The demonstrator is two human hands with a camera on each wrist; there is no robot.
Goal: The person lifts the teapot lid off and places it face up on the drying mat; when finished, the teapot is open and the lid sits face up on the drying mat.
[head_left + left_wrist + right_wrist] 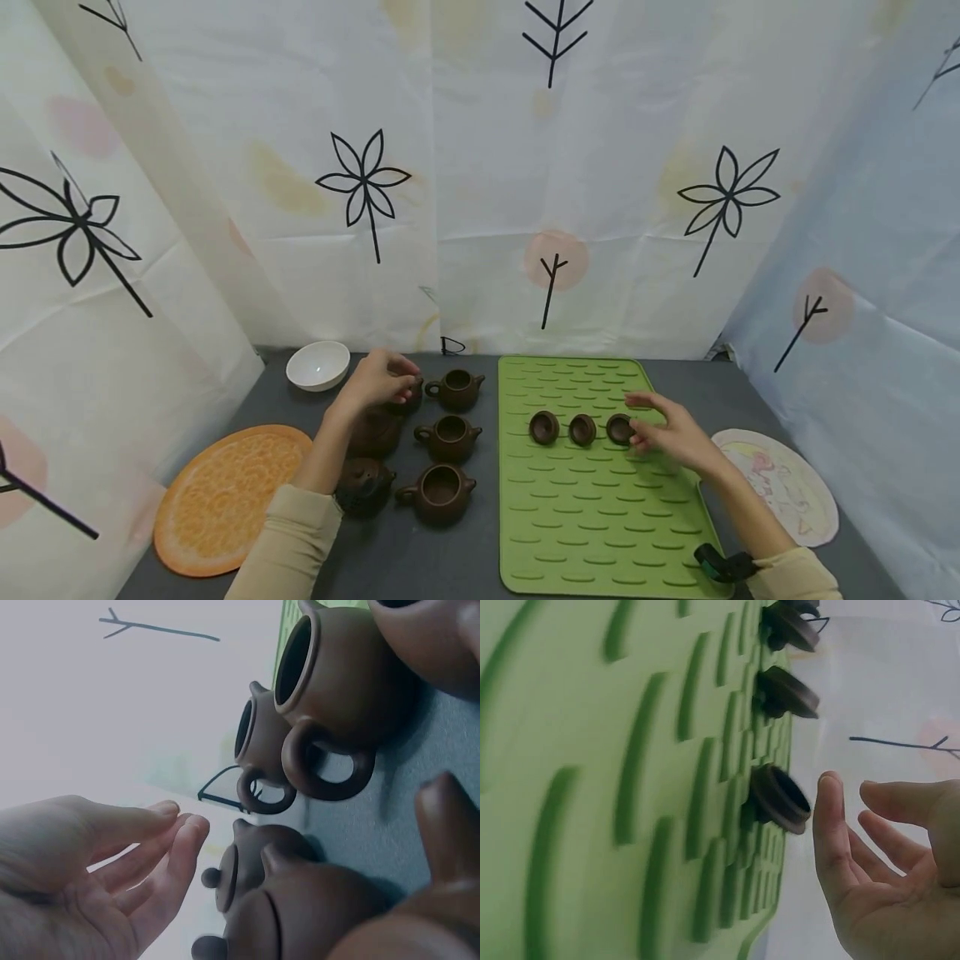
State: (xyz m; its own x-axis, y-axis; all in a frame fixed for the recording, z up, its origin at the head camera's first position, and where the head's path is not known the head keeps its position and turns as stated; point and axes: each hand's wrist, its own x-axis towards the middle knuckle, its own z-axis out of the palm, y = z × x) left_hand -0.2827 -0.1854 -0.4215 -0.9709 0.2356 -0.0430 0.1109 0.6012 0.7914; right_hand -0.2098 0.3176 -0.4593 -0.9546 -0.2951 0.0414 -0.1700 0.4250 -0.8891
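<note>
My left hand (375, 382) hovers over the farthest of three dark brown lidded teapots (365, 485), fingers bent and holding nothing. In the left wrist view, its thumb and fingertips sit close together, apart from the lid knob (211, 878). Three open-topped brown teapots (437, 497) stand in a column to the right, handles toward the left. On the green ridged mat (585, 533), three small brown lids (543, 427) lie in a row, hollow sides showing. Beside the rightmost lid (778, 799) is my right hand (671, 435), thumb and fingers spread, with nothing in its grasp.
A white bowl (318, 367) stands at the back left. An orange round placemat (228, 500) lies at the left, and a pale oval mat (787, 487) at the right. Patterned fabric (480, 167) encloses the dark table's back and sides.
</note>
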